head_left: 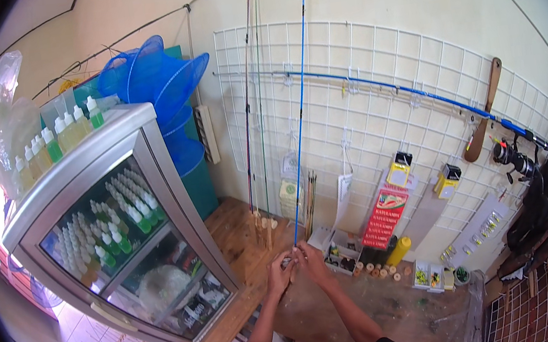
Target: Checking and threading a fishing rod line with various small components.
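Observation:
My left hand (278, 271) and my right hand (310, 261) meet over the wooden bench, both closed on the lower end of a thin blue fishing rod (301, 109). The rod stands almost upright and runs up past the top of the picture in front of a white wire grid panel (413, 133). Fingers cover the rod's butt, so what is on it is hidden. Two darker thin rods (249, 92) lean on the wall just to the left.
A glass-fronted display cabinet (125, 237) full of small green-capped bottles stands at my left, blue nets (160, 82) behind it. A blue rod with a reel (515, 158) hangs across the grid. Small tackle boxes (430, 275), floats and packets lie along the wall.

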The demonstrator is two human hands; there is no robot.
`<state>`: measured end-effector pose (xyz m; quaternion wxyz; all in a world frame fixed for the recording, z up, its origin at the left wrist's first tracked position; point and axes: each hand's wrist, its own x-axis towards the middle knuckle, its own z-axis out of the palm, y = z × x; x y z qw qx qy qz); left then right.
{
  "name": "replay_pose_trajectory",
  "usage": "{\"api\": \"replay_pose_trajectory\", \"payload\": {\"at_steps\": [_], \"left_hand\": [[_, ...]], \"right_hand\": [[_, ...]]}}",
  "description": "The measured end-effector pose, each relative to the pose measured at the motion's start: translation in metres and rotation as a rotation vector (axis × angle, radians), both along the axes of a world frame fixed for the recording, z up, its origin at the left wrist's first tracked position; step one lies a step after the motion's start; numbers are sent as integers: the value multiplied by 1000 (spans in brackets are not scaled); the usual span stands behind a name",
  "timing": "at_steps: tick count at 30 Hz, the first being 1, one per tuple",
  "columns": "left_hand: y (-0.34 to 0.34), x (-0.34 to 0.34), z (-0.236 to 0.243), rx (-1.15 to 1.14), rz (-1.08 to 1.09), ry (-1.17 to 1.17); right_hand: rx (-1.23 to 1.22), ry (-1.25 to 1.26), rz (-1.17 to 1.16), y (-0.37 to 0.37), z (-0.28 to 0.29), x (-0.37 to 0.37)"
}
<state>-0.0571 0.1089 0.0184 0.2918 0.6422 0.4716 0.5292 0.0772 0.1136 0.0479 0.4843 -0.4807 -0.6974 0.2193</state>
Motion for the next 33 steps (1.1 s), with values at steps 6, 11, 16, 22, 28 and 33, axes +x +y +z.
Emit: {"api": "replay_pose_trajectory", "payload": {"at_steps": [6, 11, 16, 22, 28, 33], "left_hand": [[46, -22, 2, 11, -63, -128], [80, -45, -13, 12, -38, -83], [102, -46, -11, 26, -103, -111], [120, -57, -17, -31, -111, -130], [141, -63, -25, -16, -105, -79], [152, -62, -34, -48, -105, -104]], "right_hand": [[68, 70, 15, 44, 0, -25], [101, 34, -2, 75, -4, -47], [89, 42, -30, 109, -31, -45], [35, 19, -57, 121, -22, -60], [-3, 33, -76, 124, -6, -67], [-42, 52, -74, 130, -4, -72]]}}
